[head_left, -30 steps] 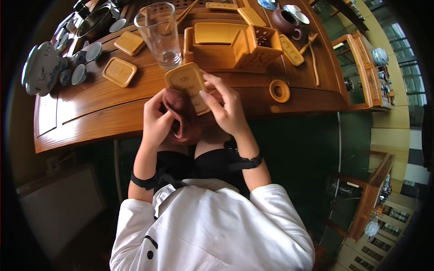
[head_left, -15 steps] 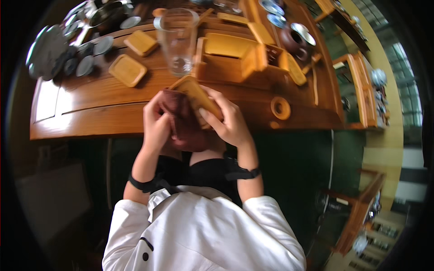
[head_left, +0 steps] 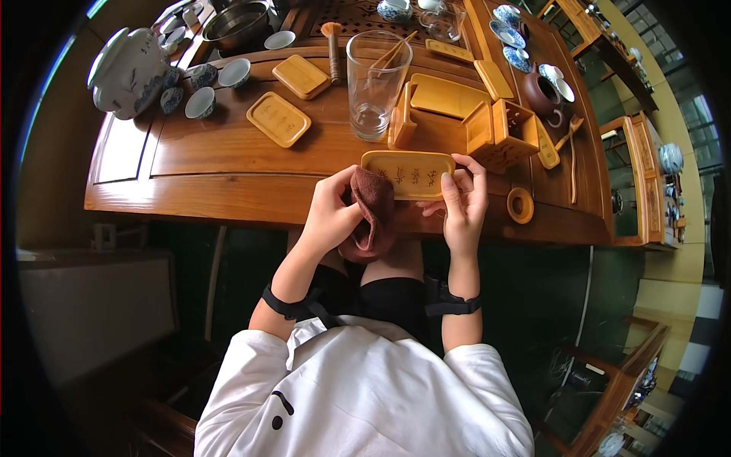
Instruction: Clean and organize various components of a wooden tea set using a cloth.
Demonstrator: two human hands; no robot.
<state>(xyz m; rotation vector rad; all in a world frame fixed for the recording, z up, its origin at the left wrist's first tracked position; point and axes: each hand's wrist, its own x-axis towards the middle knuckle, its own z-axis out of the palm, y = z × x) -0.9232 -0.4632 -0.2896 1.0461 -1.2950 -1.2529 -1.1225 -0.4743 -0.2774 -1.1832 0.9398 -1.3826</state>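
Just in front of the table's near edge, my right hand (head_left: 464, 202) pinches the right end of a small wooden tray (head_left: 417, 180), thumb on its face. The tray is oblong with rounded corners and dark writing, its face turned up toward me. My left hand (head_left: 332, 211) grips a folded brown cloth (head_left: 373, 199), which laps over the tray's left end. Some left fingers are hidden by the cloth, so I cannot tell if they touch the tray. Beyond lie two similar wooden trays, one nearer (head_left: 279, 119) and one farther (head_left: 301, 77).
A tall glass vessel (head_left: 371, 95) stands behind the held tray. Right of it are a slotted wooden box (head_left: 515, 131), a ring-shaped wooden coaster (head_left: 521, 206) and a dark teapot (head_left: 541, 95). Leftward are white cups (head_left: 201, 103), a patterned white jar (head_left: 129, 72) and a metal bowl (head_left: 236, 27).
The tray has turned from a steep slant to nearly level across. My right hand has shifted to its right end, and the cloth now covers only the left end. The whole view has shifted.
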